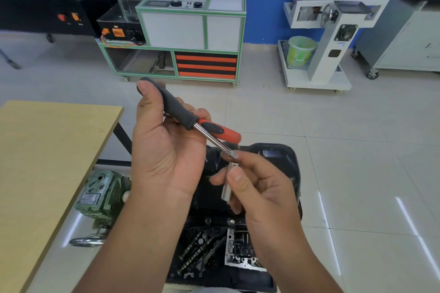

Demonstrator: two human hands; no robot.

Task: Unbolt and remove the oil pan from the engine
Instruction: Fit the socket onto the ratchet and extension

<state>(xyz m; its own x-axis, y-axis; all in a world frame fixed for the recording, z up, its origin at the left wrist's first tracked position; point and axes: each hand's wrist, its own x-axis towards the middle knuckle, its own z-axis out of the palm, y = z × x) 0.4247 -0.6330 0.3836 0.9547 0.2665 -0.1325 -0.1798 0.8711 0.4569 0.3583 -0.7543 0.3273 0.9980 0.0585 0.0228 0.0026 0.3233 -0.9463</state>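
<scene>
My left hand (164,150) grips a driver handle (176,108) with a black grip and a chrome shaft, together with an orange-handled tool (220,131) lying behind it. My right hand (252,185) pinches a silver socket extension (228,183) just below the tip of the chrome shaft. Both hands are raised over the black oil pan (288,164), which sits on the engine. Below the pan, the engine's open internals (214,247) show shafts and a silver block.
A light wooden table (47,162) stands at the left. A green gearbox with a chrome handwheel (100,197) sits beside the engine. Further off are a green-framed trainer cabinet (181,26), a white stand holding a green bucket (300,51), and tiled floor (357,173).
</scene>
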